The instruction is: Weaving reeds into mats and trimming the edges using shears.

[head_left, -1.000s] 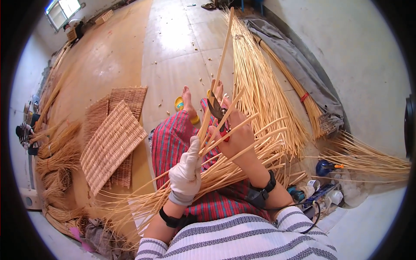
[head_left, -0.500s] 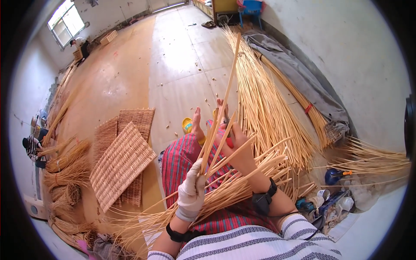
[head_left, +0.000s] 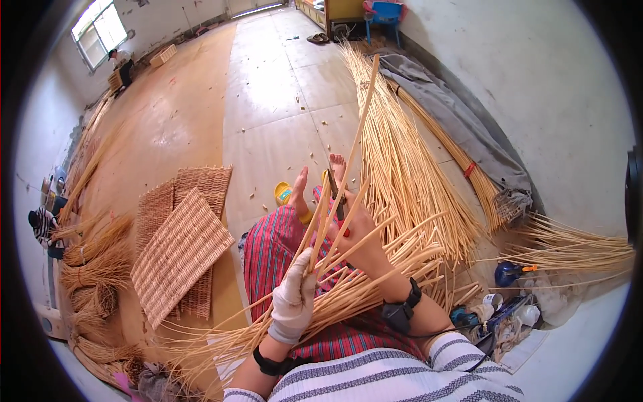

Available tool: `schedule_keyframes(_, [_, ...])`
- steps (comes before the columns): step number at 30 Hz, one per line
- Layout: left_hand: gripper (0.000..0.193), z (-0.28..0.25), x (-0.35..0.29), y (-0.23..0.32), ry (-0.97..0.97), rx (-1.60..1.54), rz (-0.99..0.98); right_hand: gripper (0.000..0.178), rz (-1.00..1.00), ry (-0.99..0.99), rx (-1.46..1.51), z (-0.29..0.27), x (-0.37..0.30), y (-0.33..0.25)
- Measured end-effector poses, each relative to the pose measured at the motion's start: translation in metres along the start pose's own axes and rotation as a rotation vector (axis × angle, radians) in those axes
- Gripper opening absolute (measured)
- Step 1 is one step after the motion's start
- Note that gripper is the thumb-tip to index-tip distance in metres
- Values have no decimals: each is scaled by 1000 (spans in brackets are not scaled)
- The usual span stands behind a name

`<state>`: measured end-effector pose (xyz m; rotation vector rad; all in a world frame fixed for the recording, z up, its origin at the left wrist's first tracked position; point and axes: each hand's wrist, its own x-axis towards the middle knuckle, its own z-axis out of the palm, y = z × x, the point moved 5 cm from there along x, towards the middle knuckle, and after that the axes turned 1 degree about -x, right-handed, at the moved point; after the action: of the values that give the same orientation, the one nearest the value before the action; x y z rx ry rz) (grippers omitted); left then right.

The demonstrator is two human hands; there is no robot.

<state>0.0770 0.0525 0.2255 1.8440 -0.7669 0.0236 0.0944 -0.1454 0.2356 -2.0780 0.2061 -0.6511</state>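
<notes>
Head view: the gloved left hand grips a few upright cane stalks over the striped lap, fingers closed around them. The bare right hand clamps a dark cutting tool against them. Blue bottle sits by the wall; open floor ahead.
</notes>
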Motion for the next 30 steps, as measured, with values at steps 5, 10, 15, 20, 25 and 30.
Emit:
schedule_keyframes(5, [42,0,0,2,-14,-28,-19,49,27,5,18,-2,1,-3])
schedule_keyframes(10, [41,7,-7,2,-79,-177,-173,39,277,61,912,-57,44,10])
schedule_keyframes(15, [39,19,-8,7,-188,-185,-143,39,119,100,718,-112,88,17])
schedule_keyframes(20, [41,21,-7,10,-216,-297,-257,31,219,-257,553,-89,69,28])
schedule_keyframes(25, [36,21,-13,5,-158,-396,-373,20,145,14,834,-69,47,35])
schedule_keyframes(30, [38,22,-14,7,-150,-415,-376,46,90,114,134,-66,46,25])
